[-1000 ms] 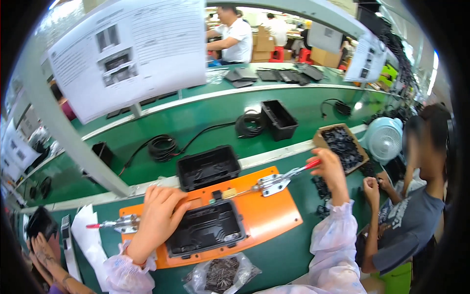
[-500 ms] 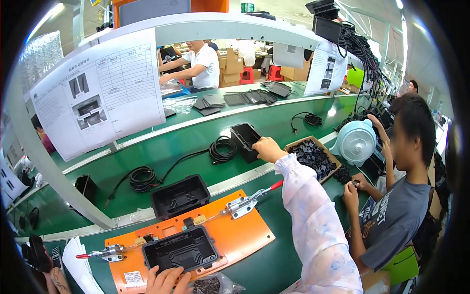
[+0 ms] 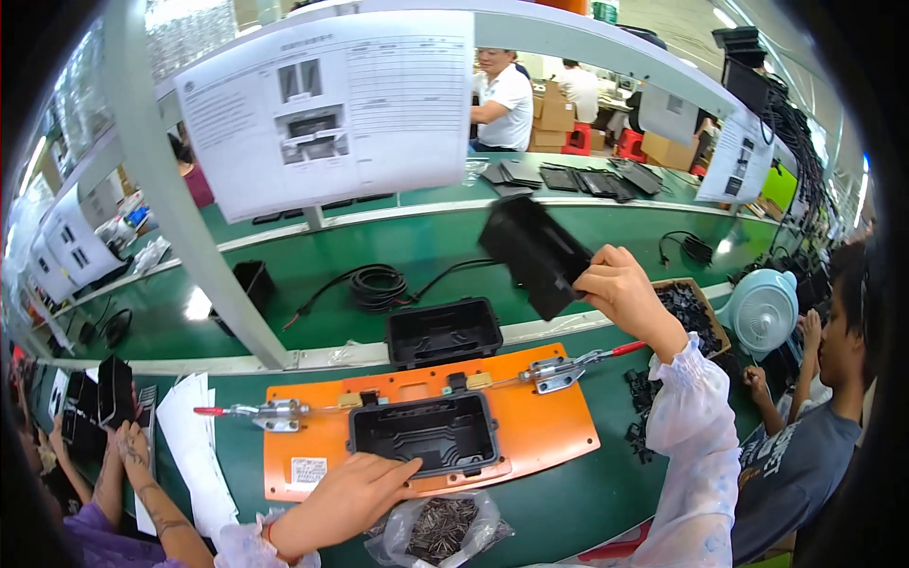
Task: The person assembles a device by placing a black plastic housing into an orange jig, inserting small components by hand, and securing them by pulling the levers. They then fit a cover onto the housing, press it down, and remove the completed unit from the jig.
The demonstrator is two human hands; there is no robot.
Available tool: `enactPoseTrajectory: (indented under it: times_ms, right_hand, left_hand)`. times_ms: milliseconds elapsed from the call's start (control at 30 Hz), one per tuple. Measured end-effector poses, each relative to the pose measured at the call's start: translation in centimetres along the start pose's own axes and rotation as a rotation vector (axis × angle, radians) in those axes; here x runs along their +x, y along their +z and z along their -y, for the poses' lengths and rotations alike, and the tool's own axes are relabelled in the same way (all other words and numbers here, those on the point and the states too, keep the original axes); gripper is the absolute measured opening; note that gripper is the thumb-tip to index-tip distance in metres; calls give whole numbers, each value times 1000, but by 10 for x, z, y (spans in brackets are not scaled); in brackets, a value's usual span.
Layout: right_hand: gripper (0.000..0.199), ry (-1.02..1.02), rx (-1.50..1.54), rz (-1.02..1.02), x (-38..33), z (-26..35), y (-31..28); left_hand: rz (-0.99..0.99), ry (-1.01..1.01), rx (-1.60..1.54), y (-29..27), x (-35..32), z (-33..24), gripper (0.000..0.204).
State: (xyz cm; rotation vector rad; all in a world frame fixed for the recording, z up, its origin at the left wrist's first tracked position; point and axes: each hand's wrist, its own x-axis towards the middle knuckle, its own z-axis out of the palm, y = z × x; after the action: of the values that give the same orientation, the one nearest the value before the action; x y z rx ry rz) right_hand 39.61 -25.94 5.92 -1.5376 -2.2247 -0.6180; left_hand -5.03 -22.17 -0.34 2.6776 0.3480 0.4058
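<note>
My right hand (image 3: 620,289) pinches the rim of a black plastic box (image 3: 535,251), tilted in the air above the bench's far strip. Below on the near side, a second black box (image 3: 424,437) lies open side up in an orange fixture plate (image 3: 554,426). My left hand (image 3: 350,500) rests its outstretched fingertips on that box's near rim, holding nothing. Toggle clamps with red handles flank it: a left clamp (image 3: 275,414) and a right clamp (image 3: 559,372). Behind the plate stands another open black box (image 3: 445,331).
A bag of small dark screws or pins (image 3: 443,530) lies before the fixture. Coiled black cable (image 3: 377,286) sits on the far strip. Paper sheets (image 3: 197,445) lie left. A carton of small black parts (image 3: 686,308) and a pale blue fan (image 3: 762,312) stand right. Co-workers sit on both sides.
My right hand has lifted the black box off the far strip and tilted it. My left hand reaches further over the near rim of the fixture's box. The view has swung right-to-left.
</note>
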Motion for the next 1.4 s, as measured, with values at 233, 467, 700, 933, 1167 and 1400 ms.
enactPoseTrajectory:
  times_ms: [233, 467, 700, 933, 1167, 1400]
  right_hand:
    - [24, -341, 190, 106, 66, 34, 40]
    - [23, -327, 227, 121, 65, 18, 78]
    - [54, -124, 152, 0, 42, 33, 56]
    - [43, 1, 189, -194, 8, 59, 16]
    - [34, 112, 186, -302, -22, 77, -13]
    - [28, 293, 45, -277, -65, 54, -5]
  left_hand:
    - [4, 128, 151, -2, 2, 6, 28]
    - [-96, 95, 441, 20, -8, -6, 32]
    - [-369, 29, 387, 6, -6, -14, 28]
    - [-428, 150, 309, 0, -23, -13, 22]
    - [-624, 85, 307, 9, -39, -6, 22]
    - [-589, 88, 441, 16, -50, 2, 17]
